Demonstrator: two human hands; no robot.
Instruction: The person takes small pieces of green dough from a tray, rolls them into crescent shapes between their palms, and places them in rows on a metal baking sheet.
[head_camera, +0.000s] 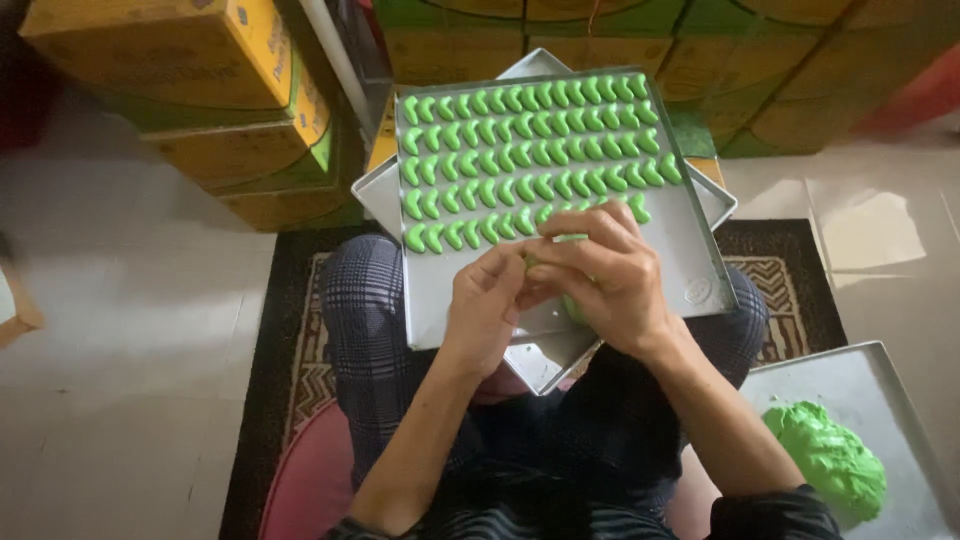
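Looks like the shaping step, right in the middle of it. Right hand (600, 275) over the near half of the tray (690, 250), fingers (570, 255) closed narrow around a small dough piece (570, 238), with only slivers of green peeking out above and below them. Left hand (485, 305) pressed up against the right one at the tray's near edge, fingers curled in toward the same spot. Can't tell if they're actually gripping the piece or just steadying it.

Far half of the tray packed with neat rows of green crescents (530, 150). Nearest row stops about where the hands are, and the metal on the near side is bare.

Tray perched on the checked trousers (365, 300), with a second tray (545, 365) turned cornerwise underneath. Off to the right of the tray, well apart on the floor, another pan (880, 380) with a big dough lump (825, 455) on it. Yellow boxes (230, 100) stacked beyond the tray's far edge, patterned rug (790, 290) under everything.

Next move, just guessing: needs a gentle curve and then a soft set-down at the end of that nearest row, without squashing the neighbours.
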